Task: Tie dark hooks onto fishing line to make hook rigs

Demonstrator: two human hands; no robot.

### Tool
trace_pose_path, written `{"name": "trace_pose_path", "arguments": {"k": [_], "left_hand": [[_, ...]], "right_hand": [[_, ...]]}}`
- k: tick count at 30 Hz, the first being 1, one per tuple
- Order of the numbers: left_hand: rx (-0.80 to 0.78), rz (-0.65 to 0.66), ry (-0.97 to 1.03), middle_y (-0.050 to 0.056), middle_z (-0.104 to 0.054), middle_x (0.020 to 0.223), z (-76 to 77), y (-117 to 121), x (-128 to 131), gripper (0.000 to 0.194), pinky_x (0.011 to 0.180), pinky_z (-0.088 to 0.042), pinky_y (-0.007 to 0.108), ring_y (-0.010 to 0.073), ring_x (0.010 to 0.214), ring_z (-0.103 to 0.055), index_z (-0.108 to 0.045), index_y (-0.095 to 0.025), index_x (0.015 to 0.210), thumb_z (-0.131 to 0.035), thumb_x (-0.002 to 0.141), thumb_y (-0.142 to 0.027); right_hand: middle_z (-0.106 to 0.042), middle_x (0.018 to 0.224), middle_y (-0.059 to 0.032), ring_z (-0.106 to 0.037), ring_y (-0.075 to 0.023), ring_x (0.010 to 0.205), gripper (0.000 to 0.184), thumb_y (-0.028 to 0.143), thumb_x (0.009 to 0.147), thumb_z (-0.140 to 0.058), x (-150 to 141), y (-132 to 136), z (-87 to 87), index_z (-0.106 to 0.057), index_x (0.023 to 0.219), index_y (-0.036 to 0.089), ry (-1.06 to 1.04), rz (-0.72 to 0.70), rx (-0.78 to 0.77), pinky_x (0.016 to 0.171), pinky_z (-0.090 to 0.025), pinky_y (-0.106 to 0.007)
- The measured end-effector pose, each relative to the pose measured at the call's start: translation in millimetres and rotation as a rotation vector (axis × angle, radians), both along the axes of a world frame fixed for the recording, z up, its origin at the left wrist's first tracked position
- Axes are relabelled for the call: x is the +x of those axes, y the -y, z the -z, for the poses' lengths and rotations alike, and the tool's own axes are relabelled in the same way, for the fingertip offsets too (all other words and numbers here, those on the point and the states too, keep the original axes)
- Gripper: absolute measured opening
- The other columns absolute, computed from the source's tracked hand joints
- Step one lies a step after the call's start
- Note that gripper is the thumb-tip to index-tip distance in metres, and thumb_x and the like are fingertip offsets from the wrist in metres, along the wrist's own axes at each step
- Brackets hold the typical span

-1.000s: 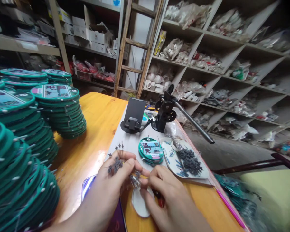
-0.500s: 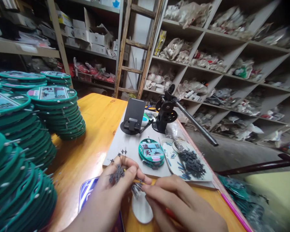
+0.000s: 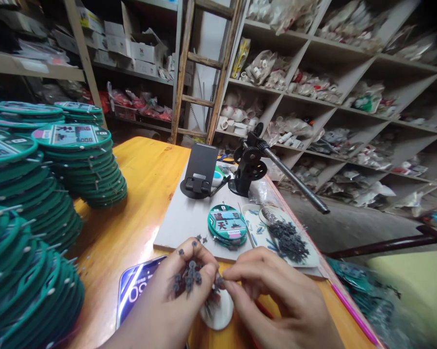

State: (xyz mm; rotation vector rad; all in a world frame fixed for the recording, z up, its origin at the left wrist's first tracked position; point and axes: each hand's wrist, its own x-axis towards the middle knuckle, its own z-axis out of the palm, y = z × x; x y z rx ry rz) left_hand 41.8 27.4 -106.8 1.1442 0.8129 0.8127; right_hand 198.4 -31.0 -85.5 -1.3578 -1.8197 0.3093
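Note:
My left hand [image 3: 167, 303] is closed around several small dark grey cross-shaped pieces [image 3: 191, 277]; some poke out above its fingers. Thin shiny shafts, blurred, hang below its fingertips. My right hand [image 3: 291, 300] pinches one small dark piece [image 3: 220, 281] right beside the left fingertips. Under both hands sits a small white round dish [image 3: 223, 315], partly covered. Beyond them lies a green round spool with a printed label [image 3: 227, 223]. To its right, an off-white tray [image 3: 313, 261] bears a heap of dark grey pieces [image 3: 289, 242] and a little dish of shiny bits [image 3: 268, 216].
Tall stacks of green spools [image 3: 80, 169] crowd the left side. A lit phone [image 3: 131, 286] lies by my left wrist. At the board's back stand a black phone stand [image 3: 202, 167] and a geared black holder [image 3: 250, 165], whose metal rod [image 3: 298, 182] juts right.
Both hands have shifted slightly. My left fingers have curled in more around the dark pieces, and a small dark piece now shows at my right fingertips.

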Motion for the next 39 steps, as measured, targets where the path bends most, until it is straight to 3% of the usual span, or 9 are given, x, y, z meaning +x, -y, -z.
{"name": "trace_pose_path", "arguments": {"k": [7, 12, 14, 17, 20, 27, 39], "left_hand": [[0.071, 0.067, -0.090, -0.003, -0.063, 0.066, -8.2, 1.8, 0.1, 0.022, 0.059, -0.044, 0.020, 0.0121, 0.062, -0.057, -0.058, -0.019, 0.071, -0.065, 0.077, -0.039], [0.003, 0.102, -0.048, -0.001, -0.065, 0.061, 0.6, -2.6, 2.2, 0.026, 0.057, -0.046, 0.023, 0.0137, 0.059, -0.059, -0.056, -0.019, 0.070, -0.067, 0.077, -0.041], [-0.037, 0.126, 0.011, 0.000, -0.065, 0.060, 4.2, -4.3, 2.3, 0.031, 0.059, -0.048, 0.026, 0.0151, 0.058, -0.060, -0.055, -0.018, 0.072, -0.067, 0.079, -0.046], [-0.088, 0.144, 0.057, 0.001, -0.066, 0.059, 3.3, -4.9, 1.7, 0.031, 0.061, -0.051, 0.030, 0.0161, 0.056, -0.060, -0.053, -0.019, 0.075, -0.065, 0.081, -0.047], [-0.130, 0.161, 0.045, 0.001, -0.065, 0.058, -4.7, -3.2, 0.8, 0.028, 0.062, -0.051, 0.029, 0.0148, 0.057, -0.059, -0.051, -0.019, 0.077, -0.062, 0.085, -0.044], [-0.149, 0.160, -0.048, 0.001, -0.064, 0.055, -16.8, 1.2, 0.8, 0.029, 0.057, -0.045, 0.024, 0.0131, 0.054, -0.059, -0.052, -0.019, 0.075, -0.062, 0.085, -0.044], [-0.187, 0.230, 0.043, 0.003, -0.064, 0.058, -2.4, -0.9, -0.3, 0.033, 0.060, -0.040, 0.029, 0.0168, 0.057, -0.058, -0.056, -0.018, 0.082, -0.062, 0.084, -0.050]], "right_hand": [[-0.064, 0.078, -0.0053, -0.065, -0.0185, 0.071, 0.013, 0.016, 0.089, -0.056, 0.2, -2.0, -3.5, -0.068, 0.084, 0.017, -0.141, 0.041, -0.207, 0.053, -0.047, -0.026], [-0.064, 0.080, -0.0049, -0.064, -0.0182, 0.072, 0.012, 0.021, 0.089, -0.058, -0.8, -2.0, -3.5, -0.068, 0.083, 0.018, -0.206, 0.072, -0.254, 0.055, -0.049, -0.025], [-0.066, 0.085, -0.0043, -0.064, -0.0169, 0.072, 0.010, 0.024, 0.088, -0.060, -0.2, -1.2, -3.9, -0.070, 0.089, 0.021, -0.354, 0.101, -0.286, 0.052, -0.049, -0.022], [-0.069, 0.094, -0.0028, -0.067, -0.0151, 0.076, 0.013, 0.025, 0.085, -0.068, 1.1, -1.0, -4.4, -0.072, 0.098, 0.026, -0.636, 0.107, -0.348, 0.061, -0.055, -0.020], [-0.070, 0.076, -0.0001, -0.066, -0.0118, 0.069, 0.008, 0.027, 0.082, -0.074, 1.4, -2.1, -3.5, -0.075, 0.088, 0.023, -0.796, 0.101, -0.413, 0.065, -0.053, -0.017], [-0.068, 0.063, 0.0024, -0.059, -0.0062, 0.055, 0.014, 0.028, 0.067, -0.087, -5.7, -6.3, -0.5, -0.078, 0.073, 0.020, -1.020, 0.118, -0.452, 0.054, -0.048, -0.013], [-0.077, 0.066, -0.0011, -0.068, -0.0101, 0.062, 0.026, 0.026, 0.057, -0.093, -14.4, -10.9, 9.1, -0.077, 0.075, 0.018, -1.199, 0.177, -0.475, 0.062, -0.054, -0.017]]}}
